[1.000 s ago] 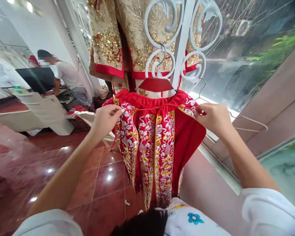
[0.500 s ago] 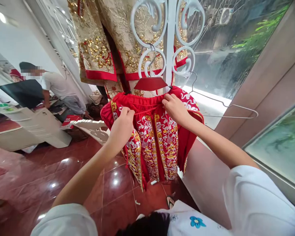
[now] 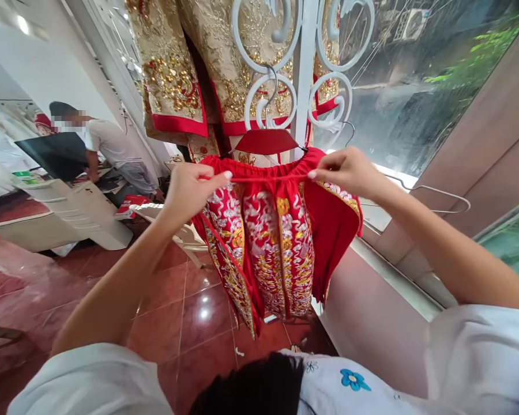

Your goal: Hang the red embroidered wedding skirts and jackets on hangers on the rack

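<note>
A red skirt (image 3: 263, 248) with silver and gold embroidery hangs from a red hanger (image 3: 266, 141) in front of me. Across its gathered waistband runs a thin red drawstring (image 3: 268, 180), stretched nearly level between my hands. My left hand (image 3: 190, 187) pinches the cord at the left of the waist. At the right of the waist, my right hand (image 3: 350, 173) pinches the cord's other side between thumb and fingers. The skirt's right panel flares outward, showing plain red lining.
Behind the skirt stands a white scrollwork rack (image 3: 305, 69) with gold-beaded garments (image 3: 177, 86). A bare wire hanger (image 3: 432, 190) sticks out at right, near the window (image 3: 389, 104). At left, a person (image 3: 112, 144) leans by a white desk (image 3: 82, 213).
Both hands have moved apart and outward, and the red drawstring between them is now pulled straight. The view has shifted slightly.
</note>
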Action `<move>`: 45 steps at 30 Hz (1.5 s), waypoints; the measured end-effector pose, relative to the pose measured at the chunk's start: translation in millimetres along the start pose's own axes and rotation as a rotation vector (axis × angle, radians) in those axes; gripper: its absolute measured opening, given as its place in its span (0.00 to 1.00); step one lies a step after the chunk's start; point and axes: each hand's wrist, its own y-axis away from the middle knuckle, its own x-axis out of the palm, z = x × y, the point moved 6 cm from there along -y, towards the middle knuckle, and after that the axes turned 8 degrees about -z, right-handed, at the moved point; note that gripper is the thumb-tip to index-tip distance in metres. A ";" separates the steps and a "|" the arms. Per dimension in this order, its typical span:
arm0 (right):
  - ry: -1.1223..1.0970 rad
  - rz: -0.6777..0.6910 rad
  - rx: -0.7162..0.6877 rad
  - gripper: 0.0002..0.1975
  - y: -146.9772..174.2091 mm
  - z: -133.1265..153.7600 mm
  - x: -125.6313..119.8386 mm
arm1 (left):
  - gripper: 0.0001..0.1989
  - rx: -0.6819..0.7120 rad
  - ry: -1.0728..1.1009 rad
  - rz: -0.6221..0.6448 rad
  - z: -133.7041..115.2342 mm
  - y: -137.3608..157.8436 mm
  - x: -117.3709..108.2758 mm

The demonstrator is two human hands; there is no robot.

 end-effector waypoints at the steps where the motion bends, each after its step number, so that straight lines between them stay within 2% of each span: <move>1: -0.048 0.001 0.050 0.17 -0.8 -13.7 -3.0 | 0.27 -0.009 -0.006 -0.034 5.6 -3.1 -5.6; 4: -0.157 0.006 0.190 0.19 -2.0 -49.0 -2.4 | 0.26 -0.030 -0.018 -0.118 19.8 -6.5 -19.8; 6: -0.252 0.033 0.266 0.19 -3.9 -62.9 2.6 | 0.16 -0.071 0.048 -0.117 25.8 -4.3 -26.7; 8: -0.351 0.089 0.352 0.19 -7.6 -72.6 7.4 | 0.08 -0.127 0.171 -0.054 29.5 0.0 -31.9; 10: -0.385 0.233 0.392 0.17 -11.7 -78.0 12.9 | 0.06 -0.128 0.192 0.056 29.2 5.0 -35.2; 12: -0.346 0.474 0.358 0.14 -12.3 -78.1 18.8 | 0.02 -0.015 0.005 0.094 25.0 8.2 -39.4; 14: -0.314 0.702 0.281 0.13 -8.2 -72.5 21.4 | 0.05 0.143 -0.268 -0.022 17.6 8.5 -43.0; 16: -0.357 0.769 0.205 0.13 -6.4 -60.9 19.0 | 0.08 0.245 -0.477 -0.250 7.4 7.8 -42.3; 17: -0.414 0.721 0.169 0.14 -8.3 -52.8 16.9 | 0.09 0.253 -0.539 -0.376 2.2 7.3 -39.8; 19: -0.553 0.515 0.121 0.16 -15.8 -36.0 13.6 | 0.09 0.191 -0.560 -0.592 -6.8 5.6 -30.9; 20: -0.622 0.385 0.106 0.15 -19.9 -28.4 13.4 | 0.08 0.138 -0.506 -0.665 -10.2 4.1 -24.8; 21: -0.682 0.250 0.089 0.13 -23.8 -21.3 14.4 | 0.08 0.081 -0.400 -0.685 -12.2 1.4 -16.5; 22: -0.718 0.119 0.063 0.11 -27.2 -14.7 16.2 | 0.10 0.019 -0.256 -0.638 -12.7 -2.8 -5.3; 23: -0.724 0.003 0.028 0.09 -30.1 -8.3 18.8 | 0.14 -0.039 -0.104 -0.527 -12.8 -7.5 9.1; 25: -0.632 -0.193 -0.057 0.06 -34.6 3.3 23.7 | 0.21 -0.113 0.129 -0.228 -16.2 -13.1 41.8; 26: -0.523 -0.249 -0.108 0.07 -36.3 9.5 26.5 | 0.22 -0.136 0.191 -0.107 -18.5 -13.0 55.3; 28: -0.265 -0.261 -0.190 0.09 -38.7 20.1 33.8 | 0.21 -0.151 0.241 0.021 -22.3 -11.0 72.2; 31: -0.035 -0.174 -0.245 0.12 -37.4 27.6 42.8 | 0.17 -0.132 0.258 0.050 -25.3 -9.3 80.4; 37: 0.090 -0.116 -0.319 0.15 -29.1 31.5 49.3 | 0.17 0.014 0.190 0.030 -32.6 -8.7 81.2; 40: 0.089 -0.212 -0.367 0.16 -30.0 33.2 49.3 | 0.07 0.131 0.228 -0.075 -37.7 -8.1 77.5; 43: 0.075 -0.330 -0.386 0.17 -30.1 35.0 48.0 | 0.10 0.218 0.307 -0.082 -41.9 -6.5 77.0; 45: 0.068 -0.348 -0.355 0.16 -29.9 34.7 49.2 | 0.09 0.246 0.339 -0.073 -42.2 -5.3 77.2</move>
